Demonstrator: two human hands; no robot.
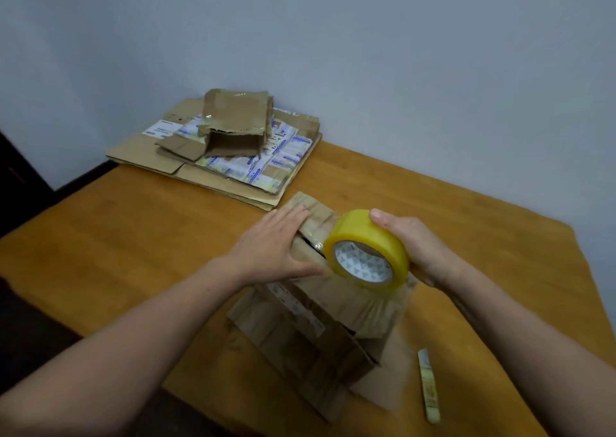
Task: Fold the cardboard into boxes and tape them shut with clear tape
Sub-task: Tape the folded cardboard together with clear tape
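Standing near the front of the wooden surface (133, 236), the cardboard box (300, 336) has the left hand (266, 253) flat on its top flap, fingers straight and together; the right hand (416, 246) has its fingers clamped round the tape roll (360, 229) held against the box top, with flat cardboard (140, 151) stacked at the far edge

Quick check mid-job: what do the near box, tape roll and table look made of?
Near box: brown cardboard, matte, creased, with shiny tape strips. Tape roll: glossy yellowish-clear plastic film on a printed core, probably card. Table: smooth orange-brown wood or veneer, faint grain.
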